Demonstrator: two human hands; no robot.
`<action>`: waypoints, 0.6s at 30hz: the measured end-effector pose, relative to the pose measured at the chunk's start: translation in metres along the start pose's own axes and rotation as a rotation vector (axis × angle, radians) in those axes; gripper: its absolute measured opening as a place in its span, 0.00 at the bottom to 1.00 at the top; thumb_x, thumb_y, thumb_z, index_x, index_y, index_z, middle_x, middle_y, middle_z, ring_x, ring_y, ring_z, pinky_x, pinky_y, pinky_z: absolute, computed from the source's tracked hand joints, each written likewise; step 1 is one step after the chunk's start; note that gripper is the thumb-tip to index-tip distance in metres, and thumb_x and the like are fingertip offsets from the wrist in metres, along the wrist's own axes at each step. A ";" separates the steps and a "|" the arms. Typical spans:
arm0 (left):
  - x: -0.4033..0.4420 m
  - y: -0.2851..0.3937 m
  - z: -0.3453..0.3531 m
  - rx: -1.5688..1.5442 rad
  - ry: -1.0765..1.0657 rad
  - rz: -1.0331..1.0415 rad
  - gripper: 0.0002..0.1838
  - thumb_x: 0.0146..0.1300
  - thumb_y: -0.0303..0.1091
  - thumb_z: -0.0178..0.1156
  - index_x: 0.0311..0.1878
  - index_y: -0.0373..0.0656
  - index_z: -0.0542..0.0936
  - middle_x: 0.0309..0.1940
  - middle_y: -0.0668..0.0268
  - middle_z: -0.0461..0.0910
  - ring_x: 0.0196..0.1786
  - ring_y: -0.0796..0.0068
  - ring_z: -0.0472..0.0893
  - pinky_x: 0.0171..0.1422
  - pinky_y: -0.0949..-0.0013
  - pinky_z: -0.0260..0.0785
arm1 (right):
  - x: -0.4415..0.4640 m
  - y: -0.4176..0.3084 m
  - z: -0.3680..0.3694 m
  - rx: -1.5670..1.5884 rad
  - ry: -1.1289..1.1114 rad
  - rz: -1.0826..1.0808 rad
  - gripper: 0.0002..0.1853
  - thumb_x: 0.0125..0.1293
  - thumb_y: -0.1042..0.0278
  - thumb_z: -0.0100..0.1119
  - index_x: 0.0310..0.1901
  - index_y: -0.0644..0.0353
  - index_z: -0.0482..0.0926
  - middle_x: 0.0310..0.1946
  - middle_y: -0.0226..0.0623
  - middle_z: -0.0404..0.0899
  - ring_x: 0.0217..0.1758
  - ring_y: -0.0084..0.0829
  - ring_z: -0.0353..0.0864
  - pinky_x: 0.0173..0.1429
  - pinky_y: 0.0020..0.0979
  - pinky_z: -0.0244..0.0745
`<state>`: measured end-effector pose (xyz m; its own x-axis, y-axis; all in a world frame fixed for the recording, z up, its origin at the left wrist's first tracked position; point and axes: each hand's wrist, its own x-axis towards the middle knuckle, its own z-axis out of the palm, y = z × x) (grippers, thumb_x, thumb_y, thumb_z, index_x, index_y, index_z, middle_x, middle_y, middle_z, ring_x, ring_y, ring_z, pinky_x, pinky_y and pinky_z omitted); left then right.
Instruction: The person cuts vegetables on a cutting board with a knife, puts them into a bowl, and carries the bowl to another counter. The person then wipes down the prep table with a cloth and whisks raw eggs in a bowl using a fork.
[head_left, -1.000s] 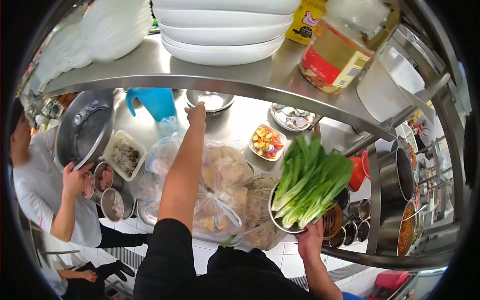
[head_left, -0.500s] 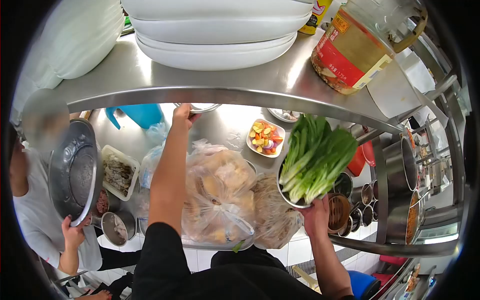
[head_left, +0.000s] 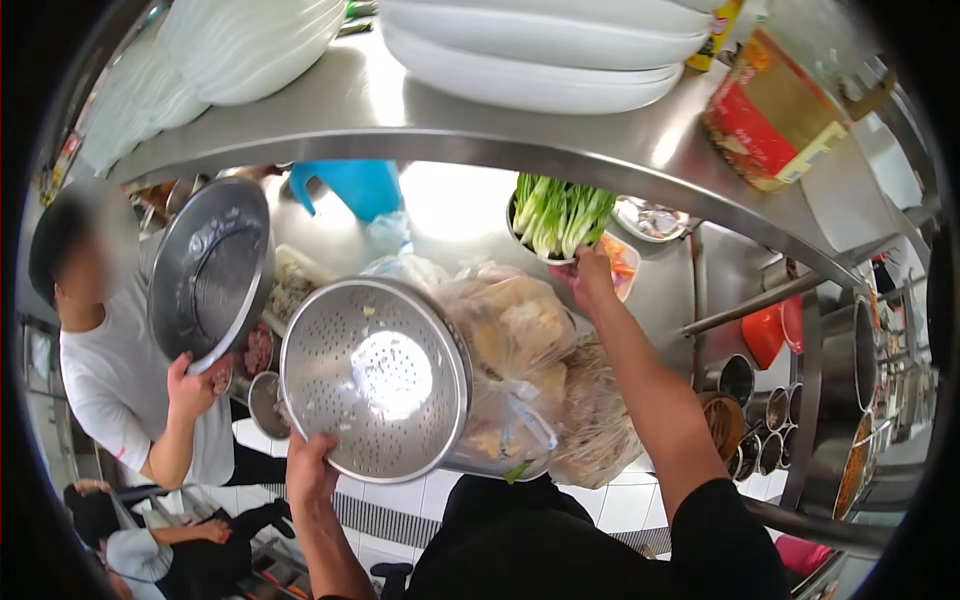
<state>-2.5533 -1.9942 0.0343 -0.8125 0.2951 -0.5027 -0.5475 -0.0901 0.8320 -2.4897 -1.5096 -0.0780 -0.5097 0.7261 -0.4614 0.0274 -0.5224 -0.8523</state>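
My left hand [head_left: 312, 468] grips the lower rim of a perforated metal colander [head_left: 375, 380], which is tilted so its inside shows a few pale scraps. With my right hand [head_left: 582, 275] I hold the near rim of a bowl of leafy greens [head_left: 562, 215] at the back of the steel counter, under the shelf edge. Just right of that hand, a white dish of cut vegetables [head_left: 622, 262] is partly covered by my forearm. Between my arms lie clear plastic bags of food [head_left: 515, 325].
At the left, a co-worker [head_left: 145, 370] holds a large metal basin [head_left: 212, 275]. A blue jug [head_left: 350, 188] stands behind the bags. Stacked white bowls [head_left: 540, 75] and a red-labelled jar [head_left: 770, 110] are on the shelf above. Metal pots [head_left: 848, 355] stand at the right.
My left hand has drawn the colander from the back of the counter toward me. The bowl of greens has moved from the front right to the back, held by my right hand.
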 end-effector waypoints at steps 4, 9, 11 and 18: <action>-0.047 -0.013 -0.025 0.006 0.091 -0.045 0.28 0.53 0.21 0.53 0.61 0.28 0.71 0.51 0.52 0.80 0.50 0.58 0.83 0.58 0.59 0.76 | 0.043 0.025 0.035 0.026 -0.019 0.064 0.18 0.72 0.70 0.47 0.62 0.54 0.65 0.47 0.46 0.80 0.41 0.43 0.85 0.44 0.46 0.86; -0.061 -0.020 -0.030 -0.001 0.070 -0.055 0.29 0.52 0.21 0.54 0.62 0.30 0.71 0.50 0.53 0.80 0.51 0.61 0.82 0.57 0.61 0.76 | 0.070 0.042 0.048 -0.038 -0.083 0.132 0.18 0.71 0.72 0.48 0.61 0.61 0.65 0.48 0.51 0.80 0.42 0.45 0.86 0.46 0.48 0.86; -0.068 -0.021 -0.025 -0.023 0.095 -0.042 0.29 0.53 0.21 0.54 0.62 0.30 0.71 0.51 0.54 0.80 0.52 0.61 0.82 0.59 0.62 0.75 | 0.077 0.043 0.045 -0.045 -0.108 0.170 0.18 0.71 0.73 0.48 0.61 0.62 0.65 0.48 0.52 0.80 0.44 0.46 0.86 0.48 0.48 0.86; -0.080 -0.032 -0.013 0.061 0.013 -0.008 0.31 0.52 0.22 0.53 0.63 0.28 0.71 0.54 0.50 0.80 0.54 0.58 0.82 0.61 0.59 0.75 | 0.046 0.015 0.012 -0.233 0.020 0.181 0.24 0.70 0.73 0.51 0.66 0.63 0.64 0.47 0.44 0.76 0.47 0.44 0.85 0.49 0.39 0.86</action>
<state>-2.4732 -2.0273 0.0444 -0.8109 0.2830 -0.5122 -0.5412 -0.0298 0.8404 -2.5230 -1.4888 -0.1090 -0.4615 0.6403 -0.6140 0.3140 -0.5294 -0.7881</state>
